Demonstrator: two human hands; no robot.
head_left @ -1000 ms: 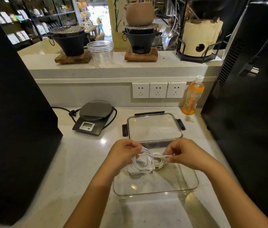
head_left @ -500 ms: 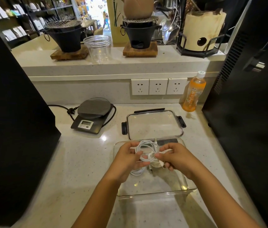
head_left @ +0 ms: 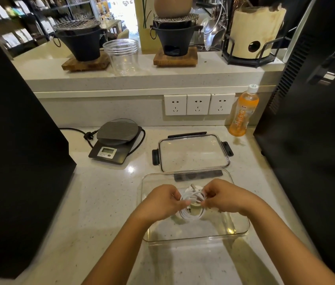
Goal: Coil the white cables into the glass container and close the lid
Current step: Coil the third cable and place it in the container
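White coiled cable (head_left: 191, 204) betw. left hand (head_left: 163, 202) & right hand (head_left: 222, 199). Under them clear rectangular glass container (head_left: 238, 231). Beyond hands: clear flat lid w/ black clips (head_left: 193, 154); black kitchen scale w/ grey ribbed plate (head_left: 115, 140) far-left; orange drink bottle w/ white cap (head_left: 243, 112) far-right. Pale speckled stone counter (head_left: 100, 202) all round.

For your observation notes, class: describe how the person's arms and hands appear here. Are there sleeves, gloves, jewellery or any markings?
Both forearms are bare as far as the bottom edge of the frame, with no sleeve showing. The left hand and right hand wear no gloves. No rings, watch, bracelet or markings show on the wrists or fingers, though motion blur softens fine detail.
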